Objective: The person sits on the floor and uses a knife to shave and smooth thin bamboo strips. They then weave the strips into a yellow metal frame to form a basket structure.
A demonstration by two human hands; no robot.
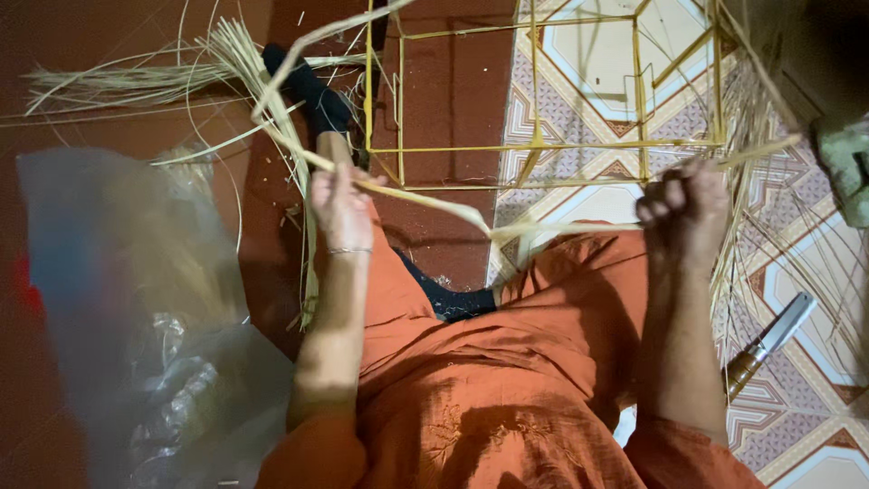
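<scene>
Stretching a long flat pale-yellow straw strip (434, 201) between both hands, person is sitting on floor in orange garment (507, 362). Left hand (339, 201) is closed around strip w/ fingers curled, thumb pressing on top; strip is running on from it up toward the loose bundle of dry pale straw (181, 72) lying fanned on the dark red floor (90, 27). Right hand (683, 208) is fisted tight on the other end, knuckles up, strip tail poking out past it to the right. Strip is sagging slightly mid-span, over the lap, w/ a fold or twist near centre.

Progress, judging by layout: the yellow thin-rod box frame (543, 145) just beyond the hands is looking bare, nothing woven on it yet, so work seems early; most straw is unused. More straw is piled at right edge over patterned tile. Steel-blade knife w/ wooden handle (769, 340) is lying on tile beside right forearm, untouched. Clear crumpled plastic bag (154, 362) is sitting left, apart from hands.
</scene>
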